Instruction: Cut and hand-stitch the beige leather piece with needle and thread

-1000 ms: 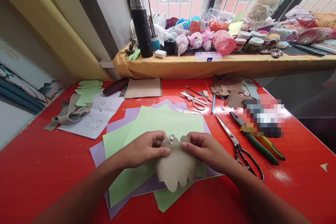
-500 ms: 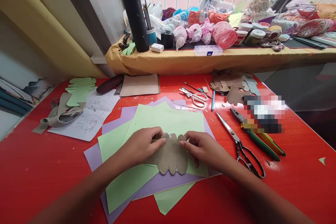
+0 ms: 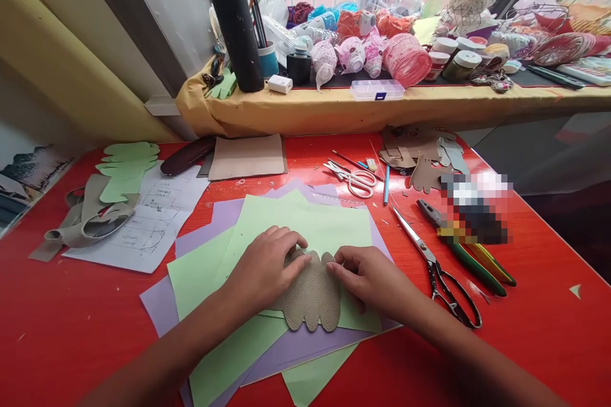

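In the head view, the left hand [image 3: 270,261] lies over the upper left part of a grey-brown leather piece [image 3: 312,299], its grip loosely bent with a small gap between thumb and forefinger; the thumb touches the leather, but I cannot tell whether the other fingers hold it from below. The grip of the right hand [image 3: 365,273] is nearly closed, with thumb and forefinger pinching the edge of the upper right lobe. The leather piece is between the two hands, above green sheets [image 3: 286,219] and purple sheets [image 3: 281,356] on the red desk [image 3: 86,331], with black-handled scissors [image 3: 429,261] to the right.
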A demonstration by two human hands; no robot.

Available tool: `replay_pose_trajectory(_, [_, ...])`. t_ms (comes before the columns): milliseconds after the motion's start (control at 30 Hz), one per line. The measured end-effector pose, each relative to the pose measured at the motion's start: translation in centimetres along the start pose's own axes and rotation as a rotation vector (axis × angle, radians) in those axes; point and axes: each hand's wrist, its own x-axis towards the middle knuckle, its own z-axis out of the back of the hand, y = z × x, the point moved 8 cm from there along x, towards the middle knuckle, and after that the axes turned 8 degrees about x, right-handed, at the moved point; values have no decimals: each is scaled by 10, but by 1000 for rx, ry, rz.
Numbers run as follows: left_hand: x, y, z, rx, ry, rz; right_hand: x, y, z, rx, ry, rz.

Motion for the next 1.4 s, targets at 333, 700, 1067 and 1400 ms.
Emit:
replay_pose_trajectory(333, [3,-4,-2,35,-78,5,0,-1,-1,41,11,-20])
replay_pose_trajectory(700, [5,-3,-3,31,-68,20,0,10,28,-54,-144,81])
replay_pose_trajectory(1067, [3,-3,-2,27,-72,-8,14,25,12,-205,-129,130])
replay_pose_trajectory(1400, [5,-7,-5,51,-66,-21,18,27,7,-284,-123,137])
